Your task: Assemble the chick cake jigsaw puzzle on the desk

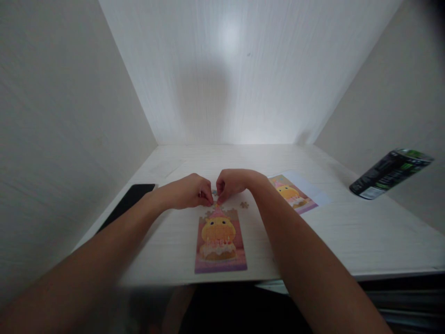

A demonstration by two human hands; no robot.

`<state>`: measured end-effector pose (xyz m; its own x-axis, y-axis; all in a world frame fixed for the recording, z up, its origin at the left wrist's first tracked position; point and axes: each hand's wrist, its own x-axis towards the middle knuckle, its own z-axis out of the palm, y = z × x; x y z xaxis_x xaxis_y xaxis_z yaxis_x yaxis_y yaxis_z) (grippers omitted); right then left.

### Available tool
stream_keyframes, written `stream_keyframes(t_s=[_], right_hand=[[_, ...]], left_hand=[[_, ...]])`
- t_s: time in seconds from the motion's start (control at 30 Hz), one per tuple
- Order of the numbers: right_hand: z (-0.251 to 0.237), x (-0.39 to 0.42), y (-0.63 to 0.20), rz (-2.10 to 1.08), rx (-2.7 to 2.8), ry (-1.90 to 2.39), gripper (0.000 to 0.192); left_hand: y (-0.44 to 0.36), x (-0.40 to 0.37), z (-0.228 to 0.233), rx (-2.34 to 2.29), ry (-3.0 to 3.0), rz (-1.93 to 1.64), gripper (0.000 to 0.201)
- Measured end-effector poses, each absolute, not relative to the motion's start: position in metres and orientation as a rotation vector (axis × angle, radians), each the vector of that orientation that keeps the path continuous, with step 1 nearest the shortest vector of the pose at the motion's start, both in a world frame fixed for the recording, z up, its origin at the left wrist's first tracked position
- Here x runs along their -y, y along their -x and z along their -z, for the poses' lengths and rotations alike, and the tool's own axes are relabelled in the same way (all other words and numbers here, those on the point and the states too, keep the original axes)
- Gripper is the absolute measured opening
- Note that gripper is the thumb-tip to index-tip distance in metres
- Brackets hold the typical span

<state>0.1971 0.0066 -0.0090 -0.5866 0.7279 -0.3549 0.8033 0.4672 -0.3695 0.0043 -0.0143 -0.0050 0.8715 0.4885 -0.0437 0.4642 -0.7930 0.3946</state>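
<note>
A partly assembled jigsaw puzzle (219,241) lies flat near the table's front edge, showing a yellow character in a pink party hat above a cake. Its upper edge is jagged. At the top of the hat, my left hand (196,191) and my right hand (232,183) meet from either side, both closed in a pinch. Between their fingertips is a small puzzle piece (215,204), mostly hidden by the fingers. One loose puzzle piece (244,204) lies right of my right hand, and another bluish piece (214,192) shows behind the fingertips.
A printed picture card (294,192) with the same character lies at the right on a pale sheet (314,185). Beyond it stands a black and green can (387,176). On the left is a dark flat object (127,204), partly behind my forearm. White walls enclose the table.
</note>
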Motion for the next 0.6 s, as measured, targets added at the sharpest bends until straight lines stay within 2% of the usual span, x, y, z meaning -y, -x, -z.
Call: stream_keyframes(t_s=[0.33,0.43,0.6], right_hand=[[0.007,-0.003,-0.194,0.763,-2.572,-1.361,0.031],[0.004,-0.003,-0.199,0.851,-2.613,-1.311,0.027],[-0.005,0.004,-0.232,1.011,-2.68,-1.347,0.023]], left_hand=[[-0.003,0.013,0.008,-0.656,-2.659,-0.084,0.014],[-0.002,0.013,0.006,-0.65,-2.631,-0.098,0.015],[-0.001,0.01,0.002,-0.829,-2.71,-0.442,0.022]])
